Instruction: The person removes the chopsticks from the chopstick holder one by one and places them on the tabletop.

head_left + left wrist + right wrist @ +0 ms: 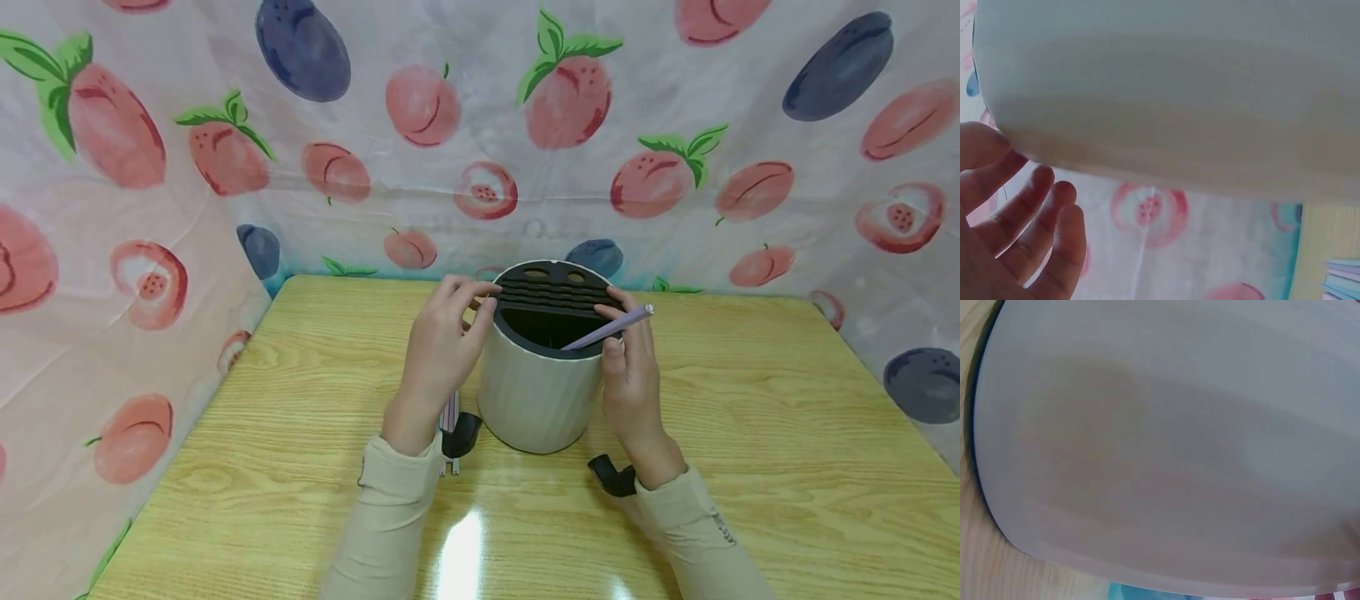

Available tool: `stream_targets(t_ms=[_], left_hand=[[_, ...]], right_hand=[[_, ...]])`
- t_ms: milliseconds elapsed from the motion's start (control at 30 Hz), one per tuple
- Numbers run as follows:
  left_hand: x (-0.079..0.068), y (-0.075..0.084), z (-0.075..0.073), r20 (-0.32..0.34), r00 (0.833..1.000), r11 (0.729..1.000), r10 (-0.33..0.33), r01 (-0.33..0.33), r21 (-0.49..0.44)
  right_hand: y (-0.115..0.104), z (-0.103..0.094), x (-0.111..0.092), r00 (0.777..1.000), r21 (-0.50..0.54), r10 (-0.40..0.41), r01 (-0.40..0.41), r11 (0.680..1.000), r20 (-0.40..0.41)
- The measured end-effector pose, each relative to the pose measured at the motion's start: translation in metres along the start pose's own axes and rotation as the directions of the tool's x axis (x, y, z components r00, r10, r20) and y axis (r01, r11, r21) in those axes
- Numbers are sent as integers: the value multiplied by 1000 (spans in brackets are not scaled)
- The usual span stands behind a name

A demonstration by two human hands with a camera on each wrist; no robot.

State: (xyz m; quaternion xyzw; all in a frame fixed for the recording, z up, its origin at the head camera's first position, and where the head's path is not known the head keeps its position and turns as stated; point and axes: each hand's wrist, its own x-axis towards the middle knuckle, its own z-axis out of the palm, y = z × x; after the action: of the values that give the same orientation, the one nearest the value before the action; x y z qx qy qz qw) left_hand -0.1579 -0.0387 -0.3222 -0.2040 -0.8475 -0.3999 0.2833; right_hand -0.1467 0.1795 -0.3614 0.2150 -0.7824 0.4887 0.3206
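Observation:
A cream, round pen holder (536, 400) with a dark slotted top (558, 293) stands on the table. One lavender pencil (603, 329) leans out of its wide front compartment toward the right; its lower end is hidden inside. My left hand (442, 337) grips the rim on the left side with thumb and index finger, the other fingers loosely bent beside the wall in the left wrist view. On the opposite side my right hand (633, 383) holds the rim, its thumb in front and fingers over the top near the pencil. Only the holder's pale wall (1160, 437) fills the right wrist view.
Several pastel pencils (1342, 278) lie on the wooden table (750, 417), partly under the left wrist in the head view. A fruit-print cloth (480, 108) hangs behind and along the sides. Black camera mounts (611, 477) project from both wrists.

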Motion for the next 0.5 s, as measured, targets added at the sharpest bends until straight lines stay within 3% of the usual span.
stream_targets(t_ms=[200,367,500], left_hand=[[1,13,2,-15,996,996,84,-83,40],[1,19,2,-6,988,987,154,-154,46],[1,25,5,21,972,971,233,-233,55]], right_hand=[[-18,0,2,1000,16,16,-17,1000,8],[0,0,0,1000,1,4,-4,1000,5],[2,0,-1,1000,6,-4,4,1000,5]])
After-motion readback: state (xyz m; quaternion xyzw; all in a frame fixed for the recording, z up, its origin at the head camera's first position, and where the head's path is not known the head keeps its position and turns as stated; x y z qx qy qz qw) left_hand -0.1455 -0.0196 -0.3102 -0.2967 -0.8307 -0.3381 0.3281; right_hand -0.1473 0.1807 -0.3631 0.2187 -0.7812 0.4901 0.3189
